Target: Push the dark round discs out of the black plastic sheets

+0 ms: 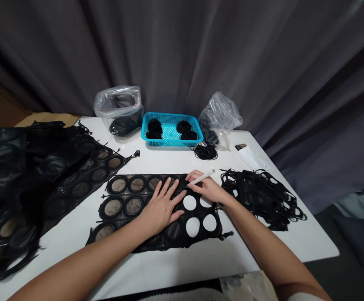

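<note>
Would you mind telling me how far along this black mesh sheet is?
Four circles on the sheet already show white table through, and black loops lie piled at right. In hand: the left hand presses the sheet while the right hand holds a white pen. Remaining: the filled rings on this sheet, plus the stacked sheets.

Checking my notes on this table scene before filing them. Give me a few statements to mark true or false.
The right hand holds a white pen-shaped tool. True.
The teal basket holds black coils. True.
The left hand grips the teal basket. False: it lies flat on a black mesh sheet.
The curtain behind the table is red. False: it is grey.
</note>
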Motion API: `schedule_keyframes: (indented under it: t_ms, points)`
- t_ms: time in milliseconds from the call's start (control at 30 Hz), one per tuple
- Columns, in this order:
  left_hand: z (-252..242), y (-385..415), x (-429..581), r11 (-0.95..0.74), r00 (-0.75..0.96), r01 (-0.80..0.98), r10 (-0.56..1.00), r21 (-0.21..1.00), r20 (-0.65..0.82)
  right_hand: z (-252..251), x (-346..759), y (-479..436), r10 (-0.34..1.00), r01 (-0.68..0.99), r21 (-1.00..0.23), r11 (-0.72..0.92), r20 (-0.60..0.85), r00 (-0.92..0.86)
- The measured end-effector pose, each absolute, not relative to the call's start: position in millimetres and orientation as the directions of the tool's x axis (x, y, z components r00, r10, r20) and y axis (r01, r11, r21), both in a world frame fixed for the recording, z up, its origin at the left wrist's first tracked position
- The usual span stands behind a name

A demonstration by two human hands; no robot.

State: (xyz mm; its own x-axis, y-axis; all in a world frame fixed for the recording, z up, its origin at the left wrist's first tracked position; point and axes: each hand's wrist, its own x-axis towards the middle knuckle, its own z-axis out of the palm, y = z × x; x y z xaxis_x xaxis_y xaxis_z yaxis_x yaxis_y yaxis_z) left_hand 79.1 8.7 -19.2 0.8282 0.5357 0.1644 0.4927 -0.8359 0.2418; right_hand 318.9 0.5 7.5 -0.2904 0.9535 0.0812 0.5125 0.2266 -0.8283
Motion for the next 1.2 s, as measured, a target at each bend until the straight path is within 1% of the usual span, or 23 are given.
schedule_keyframes:
  t_ms: [133, 233, 300, 433, 500, 567, 633, 700, 767, 867, 933, 1033, 1200]
  points:
    - [-19, 8, 79, -0.831, 0.826, 0.498, 0.541, 0.247, 0.156, 10, 321, 1, 0.949, 0.530, -0.814, 0.237, 0.078, -0.306]
    - [-19, 8, 79, -0.833, 0.828, 0.497, 0.539, 0.243, 0.155, 11, 316, -3, 0.953, 0.582, -0.775, 0.246, 0.082, -0.293]
    - [-19, 8, 79, -0.834, 0.829, 0.499, 0.539, 0.236, 0.150, 9, 306, -9, 0.956, 0.650, -0.711, 0.268, 0.110, -0.273]
    - [-19, 8, 80, -0.836, 0.830, 0.503, 0.538, 0.219, 0.145, -3, 289, -18, 0.938, 0.788, -0.509, 0.346, 0.207, -0.279]
    - [-18, 7, 81, -0.833, 0.828, 0.507, 0.542, 0.222, 0.145, -5, 295, -15, 0.947, 0.836, -0.456, 0.305, 0.239, -0.215]
    - [-16, 8, 81, -0.831, 0.827, 0.510, 0.545, 0.222, 0.140, -1, 313, -6, 0.958, 0.867, -0.466, 0.179, 0.283, -0.046]
    - [-15, 8, 79, -0.842, 0.839, 0.494, 0.527, 0.216, 0.138, 9, 331, 5, 0.932, 0.848, -0.527, 0.061, 0.334, 0.140]
    - [-14, 10, 72, -0.858, 0.852, 0.468, 0.502, 0.211, 0.148, 19, 339, 14, 0.917, 0.798, -0.601, 0.056, 0.346, 0.197]
    - [-15, 13, 61, -0.861, 0.849, 0.466, 0.500, 0.203, 0.171, 25, 330, 19, 0.944, 0.737, -0.663, 0.133, 0.312, 0.110]
    - [-17, 15, 42, -0.853, 0.831, 0.486, 0.518, 0.188, 0.203, 22, 297, 18, 0.967, 0.637, -0.728, 0.252, 0.216, -0.136]
    - [-18, 15, 31, -0.855, 0.830, 0.484, 0.516, 0.185, 0.212, 17, 278, 16, 0.954, 0.599, -0.748, 0.286, 0.159, -0.256]
    - [-18, 12, 25, -0.853, 0.830, 0.489, 0.519, 0.184, 0.204, 11, 266, 14, 0.935, 0.576, -0.759, 0.304, 0.123, -0.332]
    - [-18, 11, 26, -0.844, 0.825, 0.491, 0.530, 0.215, 0.195, 9, 272, 17, 0.921, 0.532, -0.791, 0.302, 0.099, -0.376]
